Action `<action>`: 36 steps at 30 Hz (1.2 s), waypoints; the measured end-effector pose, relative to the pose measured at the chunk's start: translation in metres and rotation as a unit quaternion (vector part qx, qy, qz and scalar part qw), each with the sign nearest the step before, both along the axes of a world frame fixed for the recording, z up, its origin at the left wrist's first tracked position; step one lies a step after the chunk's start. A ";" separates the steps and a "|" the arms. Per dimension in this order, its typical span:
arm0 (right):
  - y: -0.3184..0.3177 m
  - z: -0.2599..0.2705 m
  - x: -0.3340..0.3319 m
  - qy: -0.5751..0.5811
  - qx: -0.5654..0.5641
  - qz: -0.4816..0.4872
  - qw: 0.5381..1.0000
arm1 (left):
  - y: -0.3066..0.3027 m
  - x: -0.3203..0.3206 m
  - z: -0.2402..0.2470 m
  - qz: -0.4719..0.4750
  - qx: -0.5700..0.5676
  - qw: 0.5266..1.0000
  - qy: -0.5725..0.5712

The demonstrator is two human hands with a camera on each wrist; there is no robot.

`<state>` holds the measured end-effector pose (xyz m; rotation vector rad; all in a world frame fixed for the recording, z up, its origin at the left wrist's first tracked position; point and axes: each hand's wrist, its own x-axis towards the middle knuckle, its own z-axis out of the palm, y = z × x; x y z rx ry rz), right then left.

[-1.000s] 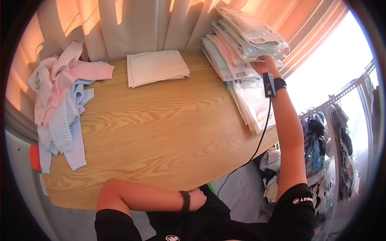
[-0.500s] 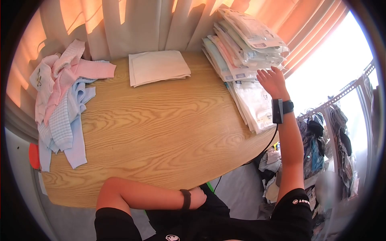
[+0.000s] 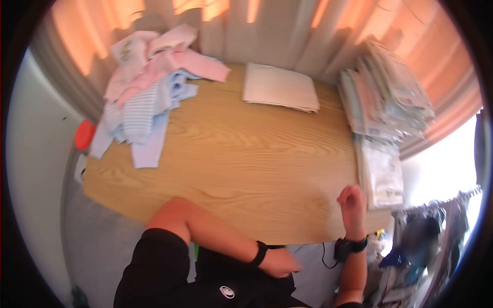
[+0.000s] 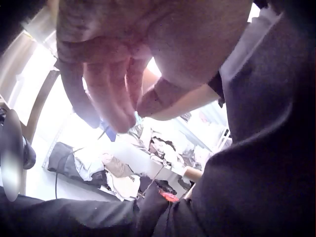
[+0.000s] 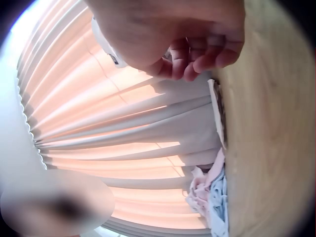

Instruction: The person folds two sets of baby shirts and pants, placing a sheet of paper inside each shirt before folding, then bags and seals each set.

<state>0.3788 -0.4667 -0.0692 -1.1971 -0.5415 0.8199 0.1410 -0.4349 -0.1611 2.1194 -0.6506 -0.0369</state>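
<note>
My right hand (image 3: 353,208) is above the table's front right part, its fingers loosely curled around nothing. In the right wrist view the same bent fingers (image 5: 200,59) show, with only air beneath them. My left hand (image 3: 280,263) is low by the lap, in front of the table edge; in the left wrist view its fingers (image 4: 106,91) hang slightly bent, holding nothing. A tall stack of clear plastic packets with folded pastel garments (image 3: 380,97) stands at the back right. Nearest the right hand is a white packet (image 3: 381,172) sticking out from under it.
Pink and blue baby clothes (image 3: 154,87) lie heaped at the wooden table's (image 3: 246,164) back left. A flat folded cream sheet (image 3: 281,88) rests at the back middle, before the curtain (image 3: 287,36). Clothes hang on a rack (image 3: 436,205) at the right.
My right hand has left the packet stack and drawn back toward my body, its fingers now curled. The head view has swung right-to-left, and the left hand has shifted slightly.
</note>
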 end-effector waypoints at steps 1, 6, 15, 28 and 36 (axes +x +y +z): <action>0.001 -0.009 -0.016 -0.013 -0.024 -0.015 1.000 | 0.002 0.003 0.015 0.028 -0.071 0.997 -0.017; -0.007 -0.029 -0.046 -0.103 -0.053 -0.031 0.993 | 0.036 0.001 0.107 0.132 -0.262 0.955 0.031; -0.008 -0.037 -0.055 -0.265 -0.089 0.004 0.960 | 0.347 -0.091 0.200 0.694 -0.104 0.709 -0.067; -0.009 -0.038 -0.054 -0.314 -0.080 -0.021 0.946 | 0.482 -0.205 0.163 0.816 0.356 0.430 -0.151; -0.009 -0.035 -0.057 -0.314 -0.087 -0.015 0.945 | 0.404 -0.218 0.250 0.783 0.295 0.431 -0.339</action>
